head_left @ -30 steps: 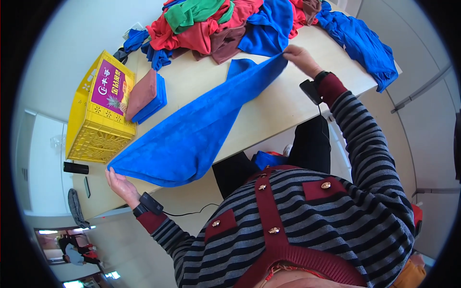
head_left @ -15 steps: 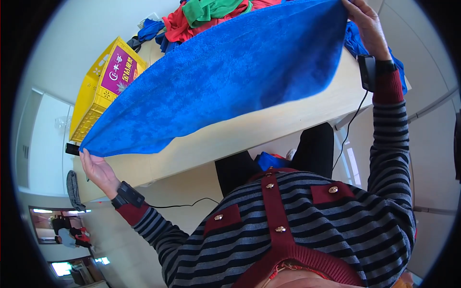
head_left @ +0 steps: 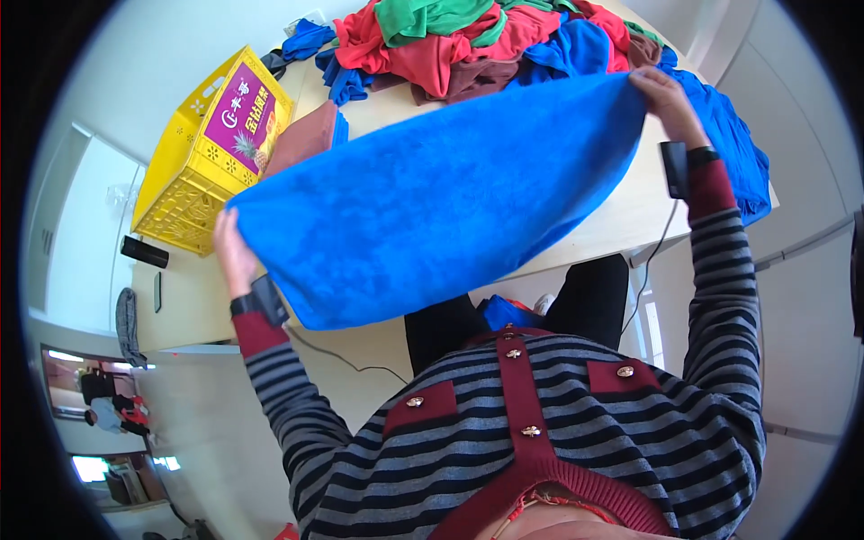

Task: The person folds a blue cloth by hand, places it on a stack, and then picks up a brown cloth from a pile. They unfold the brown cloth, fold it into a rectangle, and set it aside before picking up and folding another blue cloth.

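A blue towel (head_left: 432,198) is stretched between my two hands above the table, its lower edge sagging toward my lap. My left hand (head_left: 235,255) grips its left corner, close to the yellow basket. At the upper right, my right hand (head_left: 668,103) pinches the opposite corner. Behind the towel lies a heap of crumpled cloths (head_left: 441,58) in red, green, brown and blue. A flat stack of folded cloths (head_left: 304,137), brown on top with blue at its side, sits beside the basket, partly hidden by the towel.
The yellow plastic basket (head_left: 193,198) with a purple label stands at the table's left. Near it lie a black cylinder (head_left: 144,252) and a thin dark object (head_left: 157,292). More blue cloth (head_left: 729,144) hangs over the right edge. A grey cloth (head_left: 130,326) drapes at the left edge.
The towel has come down and nearer to me. My left hand has moved right and up, my right hand down slightly. The cloth heap and folded stack now show more.
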`<move>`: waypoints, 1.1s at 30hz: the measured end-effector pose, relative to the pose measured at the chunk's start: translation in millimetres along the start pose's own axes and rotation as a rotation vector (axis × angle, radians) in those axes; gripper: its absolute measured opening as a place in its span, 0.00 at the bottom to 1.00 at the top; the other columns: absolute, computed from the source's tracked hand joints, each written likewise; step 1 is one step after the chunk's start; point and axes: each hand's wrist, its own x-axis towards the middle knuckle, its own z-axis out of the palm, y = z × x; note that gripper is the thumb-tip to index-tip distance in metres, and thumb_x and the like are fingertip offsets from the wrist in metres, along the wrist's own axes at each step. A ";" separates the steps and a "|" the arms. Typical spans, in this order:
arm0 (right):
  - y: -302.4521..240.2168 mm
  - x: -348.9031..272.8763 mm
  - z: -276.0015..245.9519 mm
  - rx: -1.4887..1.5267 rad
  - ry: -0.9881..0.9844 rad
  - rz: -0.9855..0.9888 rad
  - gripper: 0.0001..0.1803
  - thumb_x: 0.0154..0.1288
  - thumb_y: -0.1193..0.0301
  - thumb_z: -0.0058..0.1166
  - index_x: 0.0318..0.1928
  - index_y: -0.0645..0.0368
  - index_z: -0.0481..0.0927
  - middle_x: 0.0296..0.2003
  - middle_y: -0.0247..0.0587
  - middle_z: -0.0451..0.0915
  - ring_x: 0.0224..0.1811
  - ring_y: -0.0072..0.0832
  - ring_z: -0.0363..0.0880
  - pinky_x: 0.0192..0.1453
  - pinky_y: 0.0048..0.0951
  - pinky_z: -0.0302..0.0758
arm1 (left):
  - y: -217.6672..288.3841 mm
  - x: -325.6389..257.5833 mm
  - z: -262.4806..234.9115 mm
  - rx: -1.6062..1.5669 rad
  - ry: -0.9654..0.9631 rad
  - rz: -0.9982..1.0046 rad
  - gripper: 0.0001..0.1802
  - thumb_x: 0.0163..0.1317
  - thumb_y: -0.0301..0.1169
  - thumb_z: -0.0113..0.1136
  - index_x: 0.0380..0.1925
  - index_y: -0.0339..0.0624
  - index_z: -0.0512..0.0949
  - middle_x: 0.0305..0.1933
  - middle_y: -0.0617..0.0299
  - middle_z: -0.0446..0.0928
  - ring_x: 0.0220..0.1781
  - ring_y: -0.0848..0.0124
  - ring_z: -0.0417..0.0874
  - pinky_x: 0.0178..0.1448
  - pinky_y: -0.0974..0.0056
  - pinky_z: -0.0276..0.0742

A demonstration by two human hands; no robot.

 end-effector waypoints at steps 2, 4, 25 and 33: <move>38.5 8.1 14.5 -0.126 0.044 0.149 0.11 0.67 0.59 0.62 0.42 0.51 0.84 0.31 0.21 0.78 0.32 0.15 0.74 0.36 0.18 0.69 | -59.0 15.6 6.6 0.084 -0.002 -0.088 0.11 0.71 0.32 0.55 0.46 0.35 0.78 0.45 0.61 0.79 0.46 0.72 0.78 0.54 0.64 0.75; 60.9 14.4 32.5 -0.264 -0.090 0.186 0.11 0.70 0.61 0.59 0.46 0.51 0.83 0.32 0.23 0.77 0.33 0.15 0.74 0.35 0.21 0.71 | -107.8 22.0 -18.7 0.122 0.057 -0.125 0.11 0.71 0.31 0.55 0.44 0.34 0.78 0.43 0.62 0.79 0.44 0.72 0.78 0.51 0.64 0.75; 16.3 -83.2 257.4 0.174 -0.304 0.244 0.10 0.70 0.66 0.61 0.43 0.59 0.82 0.32 0.29 0.79 0.30 0.18 0.79 0.36 0.21 0.79 | -15.5 -127.9 231.5 0.176 -0.238 -0.113 0.07 0.68 0.31 0.65 0.35 0.40 0.80 0.26 0.75 0.73 0.26 0.87 0.70 0.28 0.75 0.67; 23.1 -122.3 287.1 0.174 -0.224 0.163 0.08 0.68 0.72 0.60 0.41 0.65 0.83 0.29 0.34 0.83 0.27 0.19 0.81 0.34 0.22 0.79 | -38.3 -179.8 273.0 0.271 -0.137 0.224 0.04 0.63 0.22 0.67 0.34 0.35 0.79 0.27 0.65 0.79 0.26 0.80 0.76 0.32 0.70 0.75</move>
